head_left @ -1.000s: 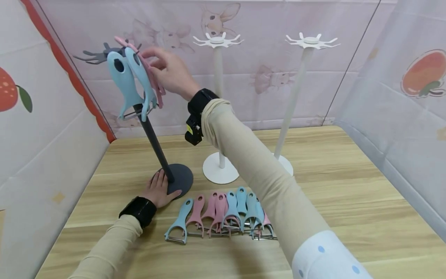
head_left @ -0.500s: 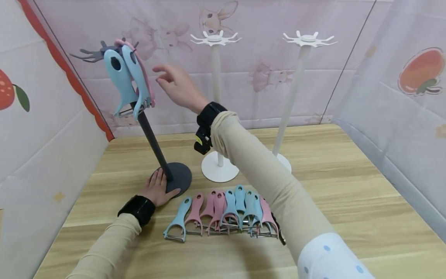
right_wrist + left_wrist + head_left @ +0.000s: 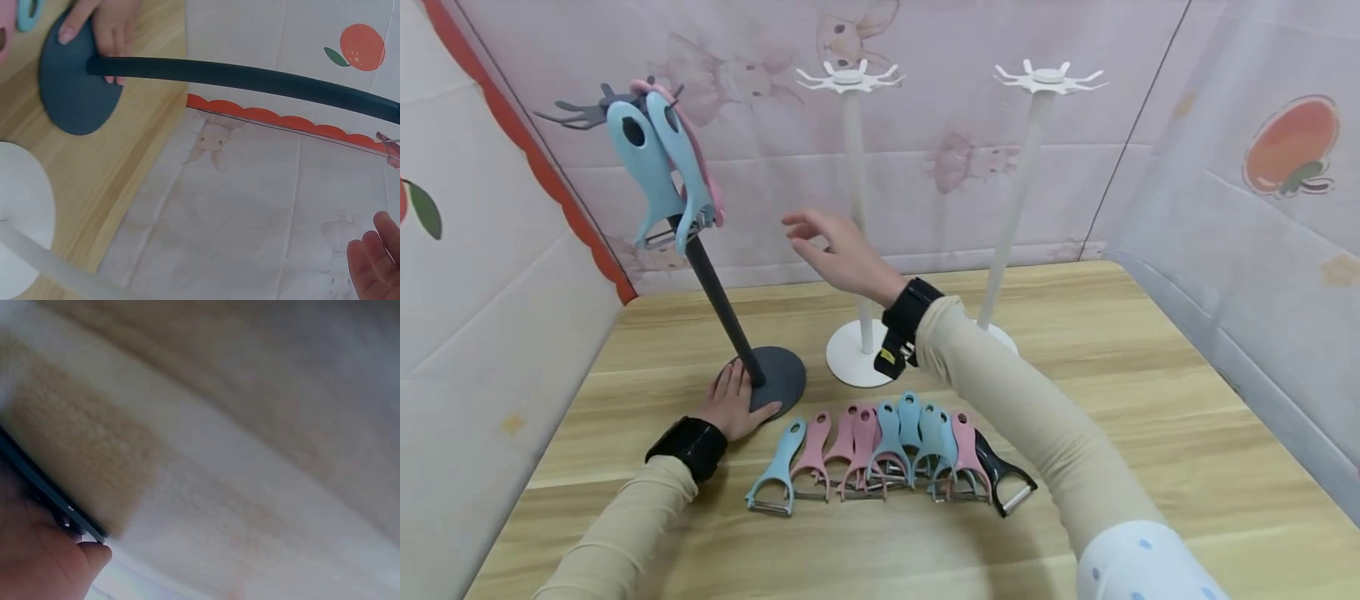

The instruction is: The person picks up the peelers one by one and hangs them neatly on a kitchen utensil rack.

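Peelers (image 3: 651, 171) on dk stand (image 3: 719, 302): 2 lt blue w/ holed handles (image 3: 682, 158); pink behind.

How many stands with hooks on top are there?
3: a dark grey stand on the left, a white stand in the middle, and another white stand on the right, partly behind the right sleeve. No others seem hidden.

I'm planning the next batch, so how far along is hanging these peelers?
Done: two blue peelers and at least one pink peeler hang on the dark stand. In hand: nothing is held; the left grip rests on the stand's base, the right grip is empty. Remaining, probably: the row of peelers on the table.
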Available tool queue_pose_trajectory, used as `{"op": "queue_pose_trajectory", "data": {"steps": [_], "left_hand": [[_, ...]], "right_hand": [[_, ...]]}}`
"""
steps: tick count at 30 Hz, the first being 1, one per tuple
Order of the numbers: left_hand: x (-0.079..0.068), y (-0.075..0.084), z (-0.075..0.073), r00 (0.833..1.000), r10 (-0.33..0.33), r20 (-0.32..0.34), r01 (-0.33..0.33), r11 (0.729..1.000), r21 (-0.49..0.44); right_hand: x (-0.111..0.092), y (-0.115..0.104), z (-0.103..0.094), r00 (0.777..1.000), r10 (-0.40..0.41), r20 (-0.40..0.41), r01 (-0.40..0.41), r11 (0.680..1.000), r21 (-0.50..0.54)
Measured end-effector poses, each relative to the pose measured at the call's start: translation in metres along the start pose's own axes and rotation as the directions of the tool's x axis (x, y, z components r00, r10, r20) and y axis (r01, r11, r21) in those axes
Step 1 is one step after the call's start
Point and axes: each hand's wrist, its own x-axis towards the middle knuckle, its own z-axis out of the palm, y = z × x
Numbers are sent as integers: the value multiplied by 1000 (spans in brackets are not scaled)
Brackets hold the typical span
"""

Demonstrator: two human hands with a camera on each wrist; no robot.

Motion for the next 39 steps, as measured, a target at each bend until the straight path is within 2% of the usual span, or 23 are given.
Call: {"op": "queue_pose_trajectory", "data": {"steps": [5, 9, 15, 20, 24, 28, 30, 32, 35, 37, 39], "left_hand": [[-2, 6, -5, 1000, -1, 15, 1, 1000, 9], [-3, 8, -8, 1000, -4, 28, 4, 1000, 8], [-1, -4, -7, 1000, 1, 26, -1, 1000, -12], [4, -11, -9, 998, 28, 48, -26, 999, -42], [3, -9, -15, 995, 97, 11, -96, 991, -98], [-10, 6, -24, 988, 145, -53, -150, 983, -104], [-21, 17, -26, 986, 146, -85, -153, 985, -85], [-34, 31, -27, 982, 137, -130, -147, 987, -71], [-55, 53, -25, 978, 125, -169, -145, 983, -113], [-70, 68, -24, 979, 120, -165, -146, 976, -160], [-84, 82, -23, 982, 122, -142, -147, 972, -181]], "right_hand": [[-30, 13, -6, 999, 15, 41, -16, 999, 29], [-50, 26, -7, 997, 6, 71, -5, 1000, -6], [-66, 41, 7, 986, 69, 154, -60, 996, -63], [-74, 51, 25, 959, 129, 252, -100, 987, -125], [-72, 61, 44, 919, 166, 359, -79, 967, -243], [-63, 70, 63, 864, 230, 448, -79, 940, -332], [-59, 72, 73, 825, 282, 490, -90, 921, -379], [-55, 74, 82, 775, 339, 534, -89, 894, -438], [-52, 77, 98, 705, 411, 578, -51, 842, -537], [-51, 78, 107, 673, 452, 585, -30, 807, -590], [-50, 80, 118, 656, 484, 580, -11, 774, -633]]}}
